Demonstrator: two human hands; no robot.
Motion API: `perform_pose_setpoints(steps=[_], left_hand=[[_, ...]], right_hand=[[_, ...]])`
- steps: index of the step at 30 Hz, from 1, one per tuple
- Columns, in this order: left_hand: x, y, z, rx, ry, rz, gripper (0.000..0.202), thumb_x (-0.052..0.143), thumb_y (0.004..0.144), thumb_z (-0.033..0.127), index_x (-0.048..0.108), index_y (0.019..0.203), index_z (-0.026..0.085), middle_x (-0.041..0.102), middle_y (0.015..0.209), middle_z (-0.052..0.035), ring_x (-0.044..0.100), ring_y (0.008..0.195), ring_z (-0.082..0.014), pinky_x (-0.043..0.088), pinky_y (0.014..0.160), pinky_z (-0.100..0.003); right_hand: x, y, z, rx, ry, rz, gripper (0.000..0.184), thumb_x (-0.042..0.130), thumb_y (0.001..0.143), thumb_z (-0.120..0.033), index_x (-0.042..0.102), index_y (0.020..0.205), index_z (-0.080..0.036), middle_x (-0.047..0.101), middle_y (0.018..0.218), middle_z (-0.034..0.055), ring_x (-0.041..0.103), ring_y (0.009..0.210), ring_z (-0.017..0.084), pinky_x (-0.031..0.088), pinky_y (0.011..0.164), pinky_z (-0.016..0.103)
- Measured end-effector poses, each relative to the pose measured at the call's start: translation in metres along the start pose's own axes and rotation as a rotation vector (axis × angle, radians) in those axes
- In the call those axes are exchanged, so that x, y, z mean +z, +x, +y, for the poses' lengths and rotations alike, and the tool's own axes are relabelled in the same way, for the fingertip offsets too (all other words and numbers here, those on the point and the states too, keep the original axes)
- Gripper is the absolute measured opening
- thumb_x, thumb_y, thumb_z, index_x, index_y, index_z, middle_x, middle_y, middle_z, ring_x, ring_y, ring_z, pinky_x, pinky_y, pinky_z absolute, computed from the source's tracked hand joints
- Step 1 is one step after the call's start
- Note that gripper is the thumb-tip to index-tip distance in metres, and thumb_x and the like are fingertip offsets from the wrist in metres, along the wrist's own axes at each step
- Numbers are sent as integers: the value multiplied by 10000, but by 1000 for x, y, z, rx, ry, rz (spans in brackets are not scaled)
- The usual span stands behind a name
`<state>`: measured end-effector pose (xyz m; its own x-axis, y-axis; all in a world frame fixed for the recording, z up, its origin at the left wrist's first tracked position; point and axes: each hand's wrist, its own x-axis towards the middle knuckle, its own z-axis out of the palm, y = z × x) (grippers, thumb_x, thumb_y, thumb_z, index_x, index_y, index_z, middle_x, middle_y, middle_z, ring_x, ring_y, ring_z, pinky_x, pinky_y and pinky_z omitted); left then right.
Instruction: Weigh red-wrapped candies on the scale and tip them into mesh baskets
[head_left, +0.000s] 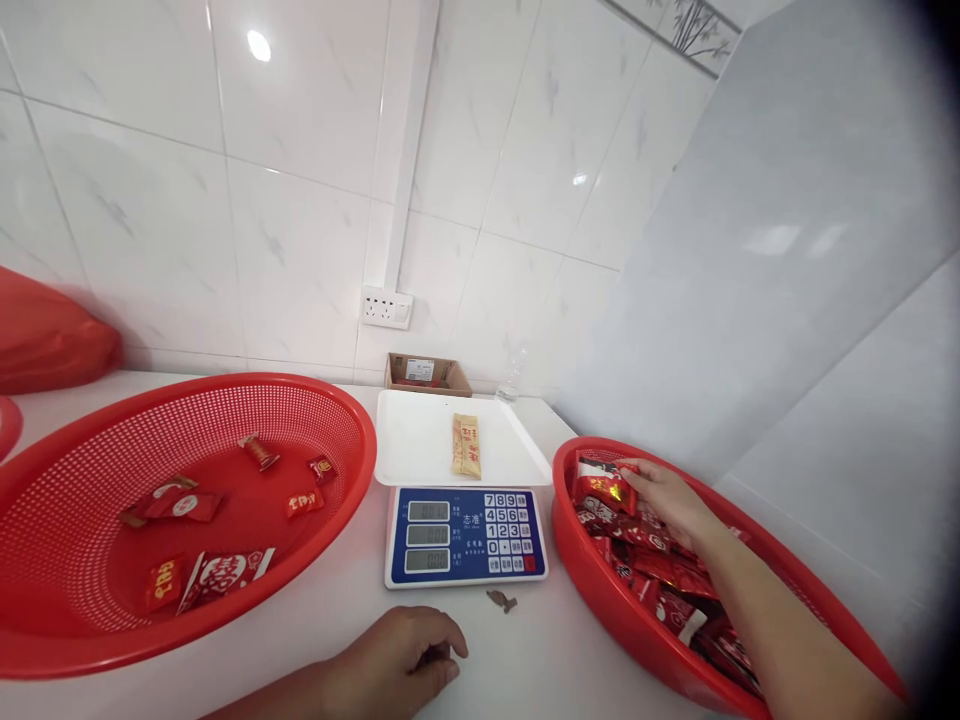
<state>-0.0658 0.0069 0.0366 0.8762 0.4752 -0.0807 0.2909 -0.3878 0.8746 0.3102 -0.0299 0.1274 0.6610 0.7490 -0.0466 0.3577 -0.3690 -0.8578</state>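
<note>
My right hand (667, 497) reaches into the right red basket (600, 590), its fingers closed on the edge of a shiny red snack packet (606, 486). Under it lies a heap of other red packets (660, 575). My left hand (416, 655) rests on the white table in front of the scale, holding nothing, fingers curled loosely with a gap at the thumb. On the white pan (412, 450) of the blue-fronted digital scale (469, 535) lies one beige wrapped bar (466, 447) with red lettering. The readings on its displays are too faint to tell surely.
At left stands another red basket (315, 395) with several scattered packets. A small brown wrapped piece (501, 600) lies before the scale. Behind are an open cardboard box (450, 378), a clear plastic item (512, 375) and a wall socket (387, 307). A red bag (56, 335) sits far left.
</note>
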Motion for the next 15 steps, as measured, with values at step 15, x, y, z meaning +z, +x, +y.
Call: perform_pose_setpoints(steps=[15], left_hand=[[0,1,1,-25,-5,-6,237,484,818,277,631,978,181,630,884,-36,562,769,-152,435,684,-225]], right_hand=[[-14,16,9,-159,-389,306,440,524,740,-458,590,1063,-167,698,945,100,648,890,238,469,826,345]])
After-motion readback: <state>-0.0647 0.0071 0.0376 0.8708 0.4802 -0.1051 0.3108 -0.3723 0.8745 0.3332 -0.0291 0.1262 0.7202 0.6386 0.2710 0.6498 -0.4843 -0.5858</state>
